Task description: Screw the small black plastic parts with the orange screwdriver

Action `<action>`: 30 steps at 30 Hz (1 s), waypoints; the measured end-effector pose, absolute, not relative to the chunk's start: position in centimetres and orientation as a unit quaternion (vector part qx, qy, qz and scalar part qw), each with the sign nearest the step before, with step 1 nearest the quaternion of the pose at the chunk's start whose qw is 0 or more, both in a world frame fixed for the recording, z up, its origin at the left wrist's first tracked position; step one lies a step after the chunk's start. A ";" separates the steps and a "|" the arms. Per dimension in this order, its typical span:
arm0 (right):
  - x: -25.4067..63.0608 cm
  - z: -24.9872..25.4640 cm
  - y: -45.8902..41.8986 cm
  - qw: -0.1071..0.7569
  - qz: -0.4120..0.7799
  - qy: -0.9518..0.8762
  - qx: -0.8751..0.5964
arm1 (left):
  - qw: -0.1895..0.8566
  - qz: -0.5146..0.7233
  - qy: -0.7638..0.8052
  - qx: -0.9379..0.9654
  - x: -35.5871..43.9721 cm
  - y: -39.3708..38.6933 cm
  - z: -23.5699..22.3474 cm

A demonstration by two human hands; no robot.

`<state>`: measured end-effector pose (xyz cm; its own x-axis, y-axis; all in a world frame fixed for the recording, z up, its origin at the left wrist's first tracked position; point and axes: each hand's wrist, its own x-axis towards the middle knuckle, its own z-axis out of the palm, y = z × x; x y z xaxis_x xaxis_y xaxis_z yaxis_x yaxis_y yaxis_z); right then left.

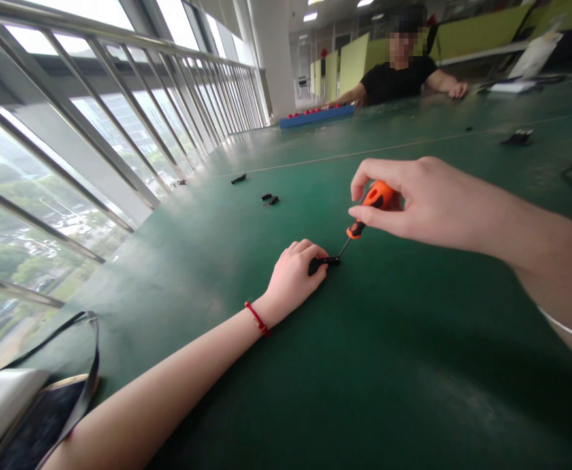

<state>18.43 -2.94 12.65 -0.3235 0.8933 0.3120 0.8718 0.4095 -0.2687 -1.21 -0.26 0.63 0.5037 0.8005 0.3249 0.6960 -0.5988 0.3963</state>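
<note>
My right hand point(413, 196) grips an orange and black screwdriver point(378, 197) by its handle, thumb and fingers around it. The thin metal shaft slants down to the left, and its tip meets the right end of a small black part point(332, 260). That part lies on the green tabletop point(247, 391), pinched between the thumb and fingers of my left hand point(298, 271). What kind of part it is cannot be made out, and its left end is hidden in my grip. A red bracelet point(257, 319) circles my left wrist.
Small black pieces point(269, 198) lie farther up the table, with another black piece point(239, 178) beyond. A metal railing point(134, 117) borders the left side. A phone-like dark object point(46, 418) lies at lower left. Across the table sits a person point(396, 81) beside a blue tray point(315, 117).
</note>
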 end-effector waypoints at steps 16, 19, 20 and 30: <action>18.5 11.9 -2.5 0.298 -0.030 -0.792 -0.532 | 0.126 0.248 0.342 0.897 -1.3 -0.7 0.9; 18.4 12.0 -2.7 0.296 -0.018 -0.795 -0.529 | 0.115 0.286 0.356 0.882 -1.3 -0.6 0.9; 18.4 12.0 -2.7 0.294 -0.015 -0.795 -0.530 | 0.116 0.289 0.365 0.877 -1.3 -0.5 0.8; 18.3 12.0 -2.5 0.279 -0.018 -0.801 -0.530 | 0.130 0.242 0.407 0.871 -1.1 -0.3 0.6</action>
